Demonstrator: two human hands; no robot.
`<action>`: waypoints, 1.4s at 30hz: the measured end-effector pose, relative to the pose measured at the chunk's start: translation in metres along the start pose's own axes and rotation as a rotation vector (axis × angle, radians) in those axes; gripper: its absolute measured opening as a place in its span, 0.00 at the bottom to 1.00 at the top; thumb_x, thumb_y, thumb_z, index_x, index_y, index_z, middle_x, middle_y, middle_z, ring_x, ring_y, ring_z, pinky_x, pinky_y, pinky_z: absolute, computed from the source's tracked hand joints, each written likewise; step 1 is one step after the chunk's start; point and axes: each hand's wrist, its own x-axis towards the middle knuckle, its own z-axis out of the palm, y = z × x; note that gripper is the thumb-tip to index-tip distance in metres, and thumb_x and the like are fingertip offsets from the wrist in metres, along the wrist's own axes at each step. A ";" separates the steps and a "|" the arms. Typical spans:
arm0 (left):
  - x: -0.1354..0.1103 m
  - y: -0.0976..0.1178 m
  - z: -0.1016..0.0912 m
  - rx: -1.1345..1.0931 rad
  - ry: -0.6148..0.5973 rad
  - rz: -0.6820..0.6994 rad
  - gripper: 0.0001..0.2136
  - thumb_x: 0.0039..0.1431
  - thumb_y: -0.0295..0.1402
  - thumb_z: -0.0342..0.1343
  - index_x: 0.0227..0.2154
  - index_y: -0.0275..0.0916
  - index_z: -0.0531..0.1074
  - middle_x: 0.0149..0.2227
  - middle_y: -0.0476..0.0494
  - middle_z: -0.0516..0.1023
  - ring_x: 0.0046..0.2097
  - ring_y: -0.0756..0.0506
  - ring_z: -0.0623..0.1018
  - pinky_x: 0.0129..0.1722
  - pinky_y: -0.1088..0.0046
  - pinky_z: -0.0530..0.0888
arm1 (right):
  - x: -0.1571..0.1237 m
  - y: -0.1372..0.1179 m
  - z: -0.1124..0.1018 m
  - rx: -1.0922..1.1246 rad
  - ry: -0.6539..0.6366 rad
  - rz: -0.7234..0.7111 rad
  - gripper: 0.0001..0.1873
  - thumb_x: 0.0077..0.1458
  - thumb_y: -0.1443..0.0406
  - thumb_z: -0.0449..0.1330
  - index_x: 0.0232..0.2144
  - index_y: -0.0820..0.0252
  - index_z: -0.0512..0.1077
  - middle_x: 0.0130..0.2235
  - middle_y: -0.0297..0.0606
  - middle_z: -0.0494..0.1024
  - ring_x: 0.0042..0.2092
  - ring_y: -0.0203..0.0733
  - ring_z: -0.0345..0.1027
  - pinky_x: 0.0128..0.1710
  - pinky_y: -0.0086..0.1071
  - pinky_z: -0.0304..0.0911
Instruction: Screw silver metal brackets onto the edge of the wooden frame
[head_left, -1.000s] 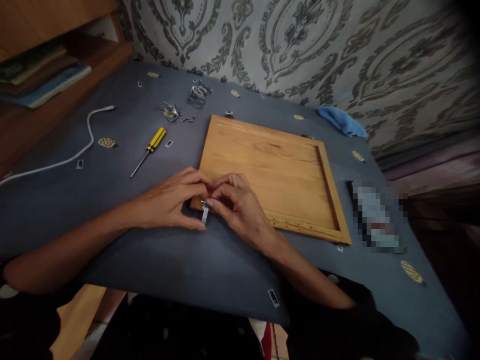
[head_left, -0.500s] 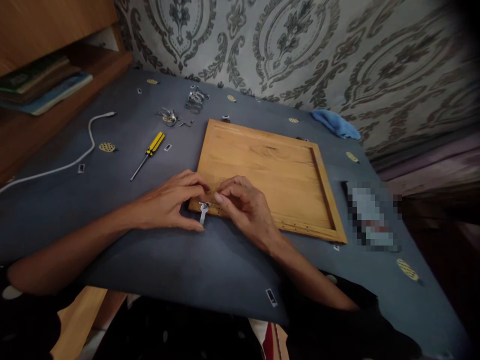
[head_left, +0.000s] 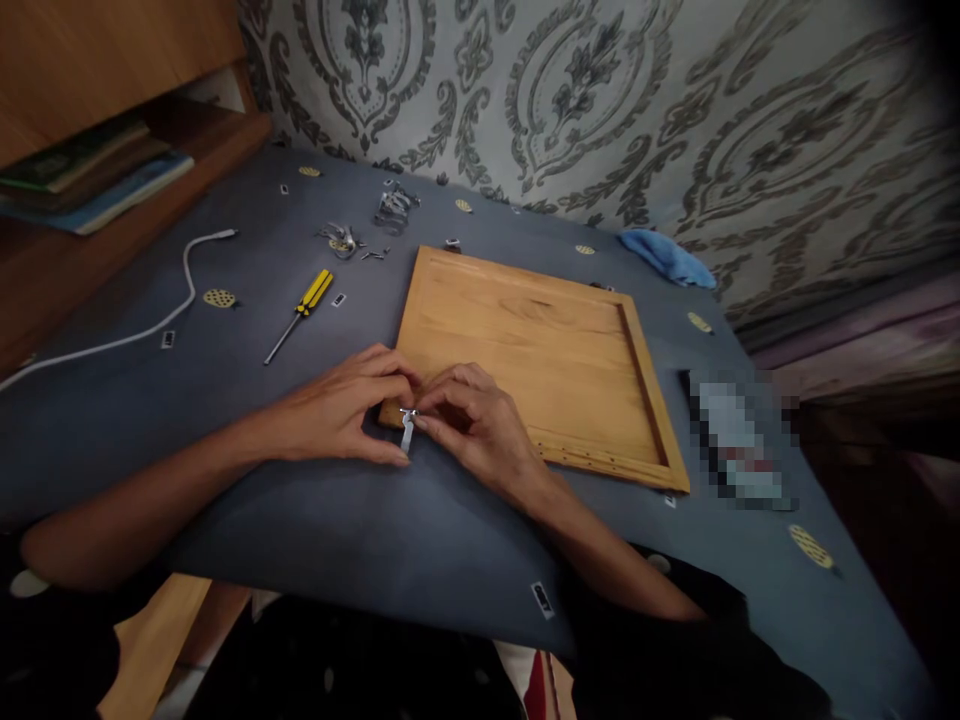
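A framed wooden panel (head_left: 517, 330) lies flat on the grey-blue table cover. At its near left corner sits a small silver metal hinge (head_left: 407, 430), its arm sticking out past the panel's edge. My left hand (head_left: 352, 405) is curved around the hinge, thumb at its lower end and fingers at the panel side. My right hand (head_left: 472, 415) is pinched, its thumb and fingertips right against the hinge's right side. Whatever lies between those fingertips is too small to make out. Several small holes show along the panel's near edge.
A yellow-handled screwdriver (head_left: 313, 293) lies left of the panel. Behind it are loose metal hinges (head_left: 341, 240), small screws (head_left: 373, 255) and a clear bag of hardware (head_left: 396, 203). A white cable (head_left: 187, 285) runs at left; a blue cloth (head_left: 667, 258) and a blurred-out package (head_left: 739, 435) are at right.
My right hand has shifted slightly left and down, bringing its pinched fingertips onto the hinge. My left hand stays in nearly the same place around it.
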 end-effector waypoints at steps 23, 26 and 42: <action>0.000 0.001 0.001 -0.013 0.002 -0.025 0.17 0.55 0.44 0.68 0.40 0.40 0.72 0.53 0.41 0.72 0.56 0.39 0.70 0.56 0.61 0.68 | -0.002 0.004 0.004 -0.046 0.038 -0.075 0.05 0.62 0.63 0.65 0.33 0.56 0.77 0.35 0.36 0.78 0.40 0.42 0.72 0.45 0.39 0.65; 0.000 0.000 0.001 -0.008 0.004 -0.021 0.17 0.55 0.44 0.69 0.39 0.40 0.72 0.53 0.41 0.72 0.56 0.39 0.70 0.55 0.60 0.68 | -0.002 0.006 0.005 -0.028 0.038 -0.072 0.04 0.62 0.63 0.65 0.33 0.55 0.77 0.35 0.36 0.79 0.41 0.42 0.72 0.46 0.40 0.65; 0.000 0.000 0.000 -0.011 -0.003 -0.013 0.18 0.56 0.45 0.68 0.40 0.40 0.72 0.54 0.41 0.72 0.56 0.40 0.70 0.55 0.60 0.68 | 0.000 0.003 -0.002 0.131 0.101 -0.077 0.04 0.59 0.62 0.68 0.35 0.55 0.78 0.36 0.36 0.80 0.41 0.42 0.73 0.43 0.38 0.67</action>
